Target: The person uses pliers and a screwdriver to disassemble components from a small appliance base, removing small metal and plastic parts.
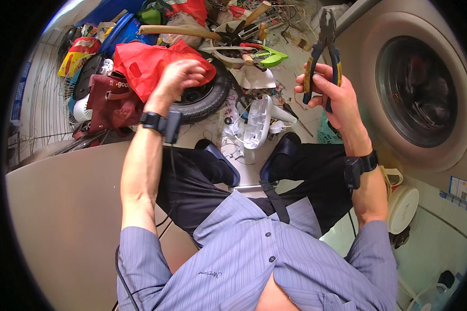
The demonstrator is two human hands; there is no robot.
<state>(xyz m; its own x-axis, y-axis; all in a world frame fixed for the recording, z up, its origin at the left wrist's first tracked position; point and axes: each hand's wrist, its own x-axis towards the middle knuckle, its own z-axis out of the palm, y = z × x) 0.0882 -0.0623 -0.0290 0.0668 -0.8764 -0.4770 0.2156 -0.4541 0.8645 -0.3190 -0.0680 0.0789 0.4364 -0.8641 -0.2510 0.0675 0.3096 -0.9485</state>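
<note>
My right hand (pixel 333 93) is closed round the handles of combination pliers (pixel 327 39). Their grips are dark blue and yellow, and the jaws point away from me. My left hand (pixel 184 76) is raised in front of a red bag (pixel 140 62), its fingers loosely bent and slightly apart, with nothing visible in them. Between my feet and the wheel lies an opened white plastic housing (pixel 255 123) with loose white parts around it. A screwdriver (pixel 298 119) lies on the floor to its right.
A small black-tyred wheel (pixel 213 101) lies behind my left hand. Further back, a tub (pixel 228 54) holds several tools, including a wooden-handled one. A washing machine (pixel 368 39) stands at right, with a white bucket (pixel 402 210) nearer me. A maroon bag (pixel 111 103) sits at left.
</note>
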